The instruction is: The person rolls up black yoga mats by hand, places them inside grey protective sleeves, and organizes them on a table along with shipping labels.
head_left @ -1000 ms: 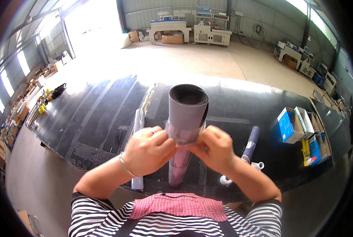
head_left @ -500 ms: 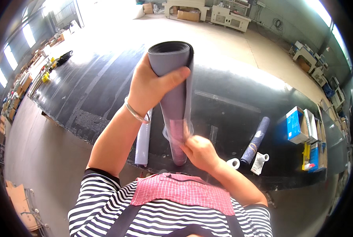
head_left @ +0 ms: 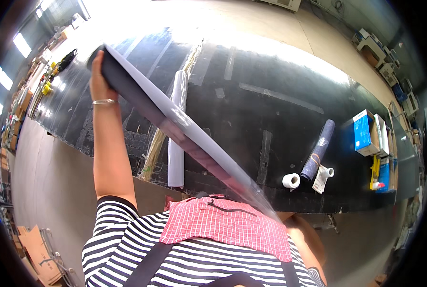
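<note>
My left hand [head_left: 100, 79] grips the raised upper-left end of a long grey sheet roll [head_left: 168, 117], its fingers curled round the edge. The roll slants down to the right across my front, its lower part covered in clear plastic film. Its lower end reaches the right edge of my red checked apron. My right arm [head_left: 306, 237] is bent low beside the apron; its hand is almost wholly hidden by that lower end and the apron, so its fingers do not show. Under the slanting roll, a pale wrapped roll [head_left: 176, 165] lies on the black table [head_left: 223, 115].
Crumpled clear film [head_left: 152, 160] lies left of the pale roll. Toward the right are a dark blue banded roll [head_left: 318, 150], a small white roll [head_left: 291, 181], a white roll with a paper label [head_left: 321, 181], blue-and-white boxes [head_left: 365, 134] and a yellow tool [head_left: 374, 172].
The grey roll has swung from nearly upright to a long slant, upper end going left with my left hand. My right hand has moved down and right, largely out of sight.
</note>
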Motion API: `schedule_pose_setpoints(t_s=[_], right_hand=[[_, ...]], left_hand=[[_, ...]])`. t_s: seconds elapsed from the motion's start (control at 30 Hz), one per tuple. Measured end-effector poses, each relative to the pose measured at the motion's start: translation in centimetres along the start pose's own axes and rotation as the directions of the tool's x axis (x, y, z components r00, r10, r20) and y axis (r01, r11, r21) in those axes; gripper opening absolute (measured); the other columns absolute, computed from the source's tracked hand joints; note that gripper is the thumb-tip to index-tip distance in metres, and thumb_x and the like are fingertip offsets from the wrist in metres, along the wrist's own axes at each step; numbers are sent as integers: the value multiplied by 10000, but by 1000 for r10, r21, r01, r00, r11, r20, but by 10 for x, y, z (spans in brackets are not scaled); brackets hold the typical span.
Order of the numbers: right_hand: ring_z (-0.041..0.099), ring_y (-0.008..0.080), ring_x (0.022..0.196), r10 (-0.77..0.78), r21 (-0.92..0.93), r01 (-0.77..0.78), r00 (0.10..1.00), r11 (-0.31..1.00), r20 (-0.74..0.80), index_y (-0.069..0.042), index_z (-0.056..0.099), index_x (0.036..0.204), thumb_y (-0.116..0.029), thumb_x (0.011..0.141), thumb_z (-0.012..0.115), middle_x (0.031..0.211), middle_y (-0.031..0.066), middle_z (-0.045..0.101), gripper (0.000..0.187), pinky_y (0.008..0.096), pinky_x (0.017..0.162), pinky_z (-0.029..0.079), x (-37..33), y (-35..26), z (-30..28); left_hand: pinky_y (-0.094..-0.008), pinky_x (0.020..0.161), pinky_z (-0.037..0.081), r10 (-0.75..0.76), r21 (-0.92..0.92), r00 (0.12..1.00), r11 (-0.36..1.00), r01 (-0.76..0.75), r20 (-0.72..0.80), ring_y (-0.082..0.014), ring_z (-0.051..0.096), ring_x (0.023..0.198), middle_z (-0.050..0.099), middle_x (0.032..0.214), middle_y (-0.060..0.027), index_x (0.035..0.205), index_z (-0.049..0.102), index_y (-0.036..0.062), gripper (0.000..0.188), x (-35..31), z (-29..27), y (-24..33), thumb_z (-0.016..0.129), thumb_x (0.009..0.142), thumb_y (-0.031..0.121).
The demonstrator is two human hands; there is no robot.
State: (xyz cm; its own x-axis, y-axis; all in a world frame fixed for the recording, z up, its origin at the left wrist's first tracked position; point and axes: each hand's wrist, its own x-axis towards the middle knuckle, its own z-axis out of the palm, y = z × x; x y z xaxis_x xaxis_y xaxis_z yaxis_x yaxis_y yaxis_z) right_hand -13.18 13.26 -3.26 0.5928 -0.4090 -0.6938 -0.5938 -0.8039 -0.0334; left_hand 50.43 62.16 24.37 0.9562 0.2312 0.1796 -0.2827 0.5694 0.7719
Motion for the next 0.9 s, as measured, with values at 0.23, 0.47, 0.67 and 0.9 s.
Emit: schedule_pose_setpoints(t_s=[0.23, 0.47, 0.67, 0.9], right_hand=[[728, 370, 1020, 161, 51, -175, 964, 983, 213, -63, 794, 1006, -333, 762, 702, 1027, 222, 747, 376, 434, 940, 570, -40, 102, 96], [663, 322, 944, -230, 359, 257, 966, 897, -117, -29, 751, 807, -312, 887, 714, 877, 146, 675, 296, 418, 865, 530, -13, -103, -78], [671, 322, 682, -409, 378, 611, 769, 696, -491, -13, 614, 708, -122, 796, 758, 763, 163, 659, 201, 393, 646, 536, 25, -193, -128], [691, 383, 946, -49, 433, 436, 748, 789, -662, -9, 597, 1134, -40, 841, 638, 981, 212, 691, 298, 448, 842, 545, 136, -207, -125]], left_hand=[[-370, 830, 601, 333, -139, 940, 930, -341, -78, -247, 713, 952, 728, 1045, -94, 1149, 693, 9, 357, -14, 95, 20, 746, 938, 292], [-522, 1159, 412, 190, 323, 540, 626, -710, 820, -365, 606, 1290, 667, 1249, -155, 1268, 606, 108, 728, -182, 32, -132, 914, 609, 69], [-531, 1242, 306, -560, 388, 70, 473, -792, 826, -321, 402, 1502, 561, 1493, -146, 1333, 637, 84, 508, -280, -109, -200, 555, 861, -85], [-429, 1124, 454, -669, 832, 496, 446, -329, 554, -370, 537, 1338, 582, 1417, -171, 1194, 666, 0, 293, -320, -121, -195, 675, 907, 60]])
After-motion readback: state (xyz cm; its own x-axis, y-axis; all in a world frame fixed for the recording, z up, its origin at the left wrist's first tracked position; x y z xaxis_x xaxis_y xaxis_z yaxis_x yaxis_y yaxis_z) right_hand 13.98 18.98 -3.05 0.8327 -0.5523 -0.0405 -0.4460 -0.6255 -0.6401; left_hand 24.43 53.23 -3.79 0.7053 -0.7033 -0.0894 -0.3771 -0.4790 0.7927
